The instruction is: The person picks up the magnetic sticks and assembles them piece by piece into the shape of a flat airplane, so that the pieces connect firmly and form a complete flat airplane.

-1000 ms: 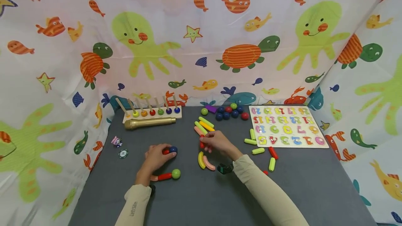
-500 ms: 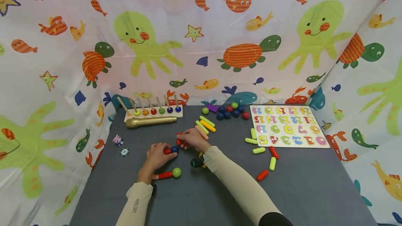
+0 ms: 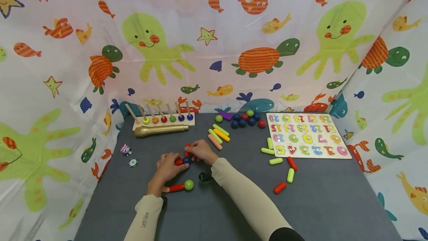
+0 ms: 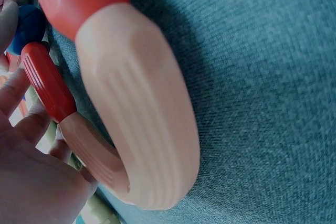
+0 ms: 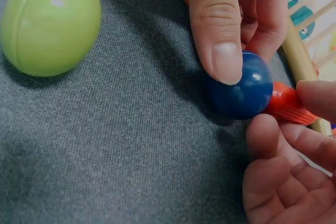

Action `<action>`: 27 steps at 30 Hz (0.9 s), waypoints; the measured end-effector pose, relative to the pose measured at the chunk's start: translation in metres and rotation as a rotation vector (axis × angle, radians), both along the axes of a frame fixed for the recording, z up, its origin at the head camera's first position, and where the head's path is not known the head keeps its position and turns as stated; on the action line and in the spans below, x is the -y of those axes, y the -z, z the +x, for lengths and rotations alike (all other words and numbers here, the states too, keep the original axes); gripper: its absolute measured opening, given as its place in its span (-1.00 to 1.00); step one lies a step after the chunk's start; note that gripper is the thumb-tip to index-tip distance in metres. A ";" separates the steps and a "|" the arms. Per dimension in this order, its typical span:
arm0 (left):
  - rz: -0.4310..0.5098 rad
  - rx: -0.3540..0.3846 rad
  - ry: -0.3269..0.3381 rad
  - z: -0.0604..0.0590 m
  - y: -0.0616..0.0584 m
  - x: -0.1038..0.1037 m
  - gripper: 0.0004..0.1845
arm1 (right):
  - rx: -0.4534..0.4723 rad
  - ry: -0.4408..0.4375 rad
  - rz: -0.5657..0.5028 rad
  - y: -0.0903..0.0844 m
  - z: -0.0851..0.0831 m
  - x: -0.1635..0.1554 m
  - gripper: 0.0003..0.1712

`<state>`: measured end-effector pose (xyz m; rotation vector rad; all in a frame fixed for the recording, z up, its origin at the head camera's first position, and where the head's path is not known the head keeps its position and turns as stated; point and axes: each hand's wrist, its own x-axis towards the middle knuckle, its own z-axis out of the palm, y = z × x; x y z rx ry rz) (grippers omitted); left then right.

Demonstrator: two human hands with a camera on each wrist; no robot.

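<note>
Near the middle of the table my left hand holds a blue ball under its thumb, with a red rod joined to it. In the left wrist view a curved pink piece continues from that rod. My right hand pinches another red rod, whose end meets the ball's far side. Below the left hand lies a green ball joined to a red rod, which ends in the curved pink piece.
Several balls and straight rods lie at the back. A gold microphone-shaped stick lies before a peg board. A number board stands right, with loose green and red rods beside it. A poker chip lies left.
My right hand has carried the red rod leftward from the middle of the table to the blue ball. My left hand has stayed on the ball and its rod.
</note>
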<state>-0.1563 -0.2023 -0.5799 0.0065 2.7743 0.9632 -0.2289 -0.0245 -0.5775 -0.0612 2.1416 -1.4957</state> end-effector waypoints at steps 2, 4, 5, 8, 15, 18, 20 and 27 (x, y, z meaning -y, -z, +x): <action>-0.004 0.005 0.006 0.000 0.000 -0.001 -0.58 | -0.002 -0.009 0.037 0.001 -0.001 0.000 -0.71; -0.006 0.011 0.011 -0.001 0.001 -0.002 -0.58 | -0.007 -0.017 0.075 0.001 -0.002 0.001 -0.70; -0.007 0.013 0.012 -0.001 0.001 -0.003 -0.58 | -0.009 -0.019 0.092 0.002 -0.003 0.001 -0.70; -0.007 0.023 0.016 -0.003 0.002 -0.005 -0.58 | -0.018 -0.021 0.131 0.002 -0.004 0.001 -0.69; 0.017 0.024 0.019 -0.004 0.005 -0.005 -0.59 | -0.041 -0.029 0.130 -0.003 -0.005 -0.006 -0.66; 0.027 0.008 0.025 -0.004 0.006 -0.005 -0.56 | -0.078 -0.071 0.120 -0.007 -0.005 -0.013 -0.65; 0.035 -0.002 0.025 -0.004 0.008 -0.003 -0.54 | -0.119 -0.100 0.106 -0.012 -0.005 -0.020 -0.65; 0.012 0.029 0.027 -0.002 0.009 0.004 -0.47 | -0.236 -0.174 0.056 -0.028 -0.003 -0.056 -0.64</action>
